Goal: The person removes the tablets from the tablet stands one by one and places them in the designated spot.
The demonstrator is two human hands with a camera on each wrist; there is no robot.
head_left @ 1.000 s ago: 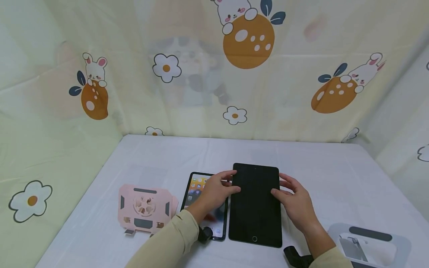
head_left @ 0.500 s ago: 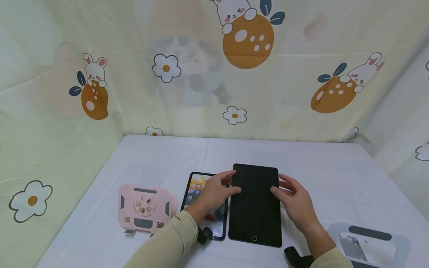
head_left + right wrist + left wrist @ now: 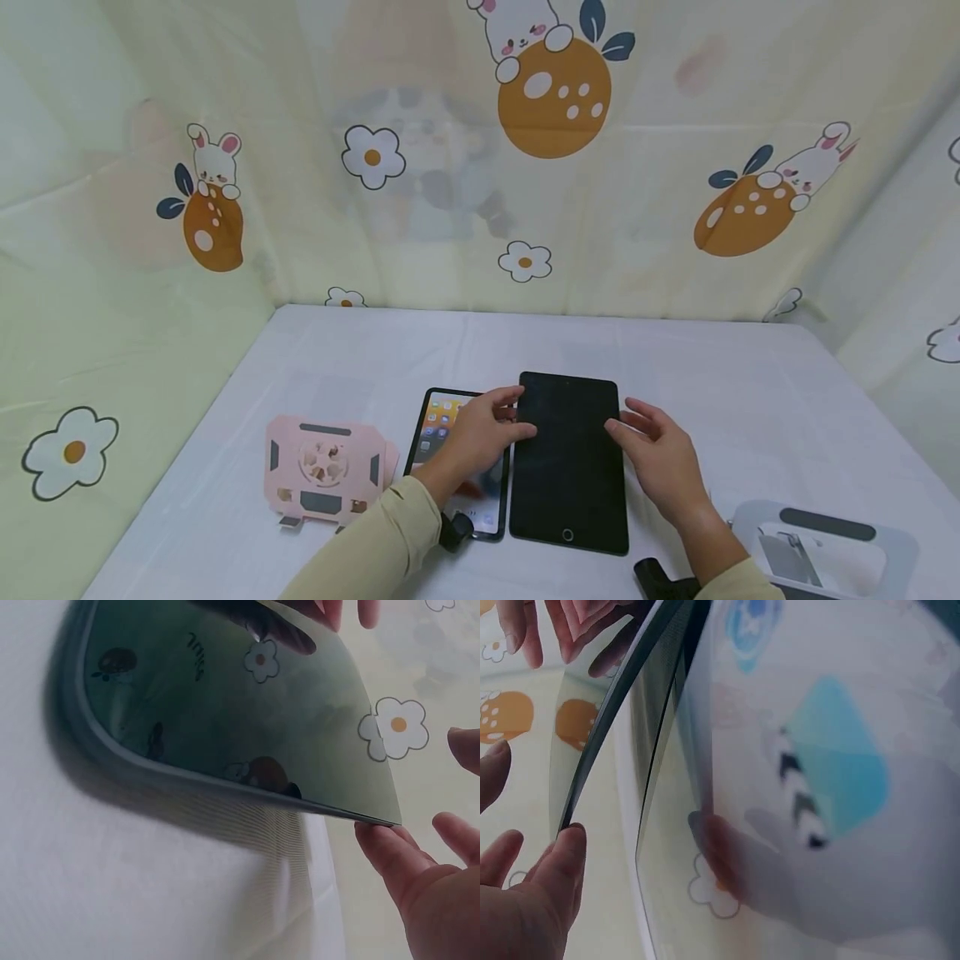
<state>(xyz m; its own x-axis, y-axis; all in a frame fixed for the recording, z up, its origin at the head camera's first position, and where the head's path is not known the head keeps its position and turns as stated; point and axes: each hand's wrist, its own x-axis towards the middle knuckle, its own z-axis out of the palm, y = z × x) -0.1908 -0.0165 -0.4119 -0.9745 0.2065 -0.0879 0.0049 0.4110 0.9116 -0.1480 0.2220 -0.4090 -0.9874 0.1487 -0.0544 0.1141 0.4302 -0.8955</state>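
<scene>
A black tablet (image 3: pixel 570 467), its screen dark and a round home button near me, is at the middle of the table between my two hands. My left hand (image 3: pixel 480 437) reaches over a second tablet (image 3: pixel 435 417) with a lit screen of app icons, hiding part of it. Its fingertips are right at the black tablet's left edge. On the other side, my right hand (image 3: pixel 663 458) has its thumb tip at the right edge and its other fingers spread off it. In the right wrist view, the black tablet's edge (image 3: pixel 225 784) casts a shadow on the white cloth.
A pink tablet stand (image 3: pixel 324 467) with grey pads stands left of the tablets. At the front right is a pale grey frame (image 3: pixel 896 550) with a dark pad, partly behind my right forearm. A printed curtain (image 3: pixel 435 275) hangs behind the white table (image 3: pixel 720 375).
The black tablet's far end has dropped a little and shifted slightly left. My right fingers have drawn away from its right edge, while my left hand has barely moved.
</scene>
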